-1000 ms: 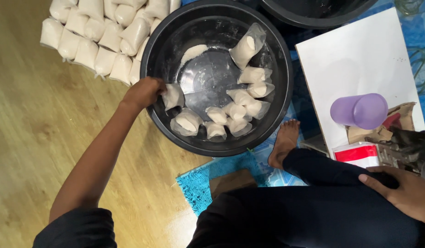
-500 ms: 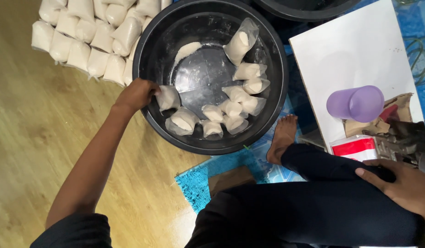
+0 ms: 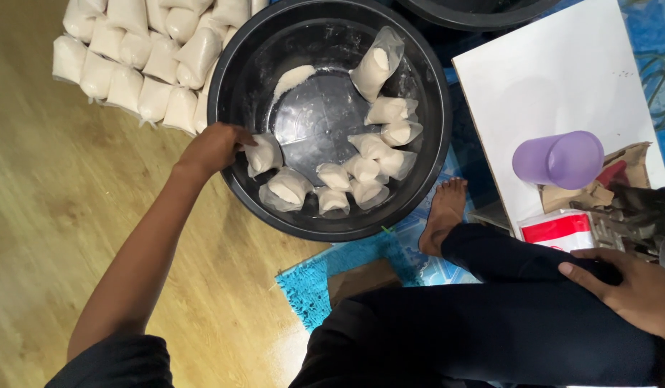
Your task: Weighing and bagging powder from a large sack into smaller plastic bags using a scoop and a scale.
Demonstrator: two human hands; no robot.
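My left hand point(image 3: 216, 147) pinches a bag point(image 3: 263, 154) at the basin's point(image 3: 225, 86) near wall, reaching over the rim | right hand point(image 3: 634, 287) flat on my knee, holding nothing, propping me.

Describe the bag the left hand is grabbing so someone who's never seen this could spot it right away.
Find the big black round tub on the wooden floor. Along its inner wall on the left side, the left hand grips a small clear bag of white powder. Of the bags in the tub, it alone is touched by a hand, and it lies farthest left.
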